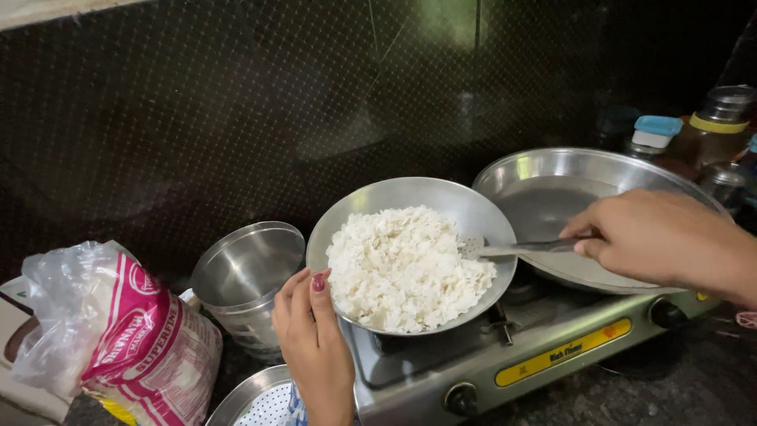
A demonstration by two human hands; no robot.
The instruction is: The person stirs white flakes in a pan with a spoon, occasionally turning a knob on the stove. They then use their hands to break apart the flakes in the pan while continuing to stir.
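Fingers of left hand [311, 339] grip tilted bowl [410, 197] rim.

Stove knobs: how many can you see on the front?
2: one knob below the rice bowl, one knob under the right hand. More may be hidden.

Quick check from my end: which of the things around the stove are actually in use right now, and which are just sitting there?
In use:
left hand tilting the steel bowl
flaked rice in it
right hand holding the slotted ladle

Sitting about:
wide pan on the stove
steel canister
pink packet
jars
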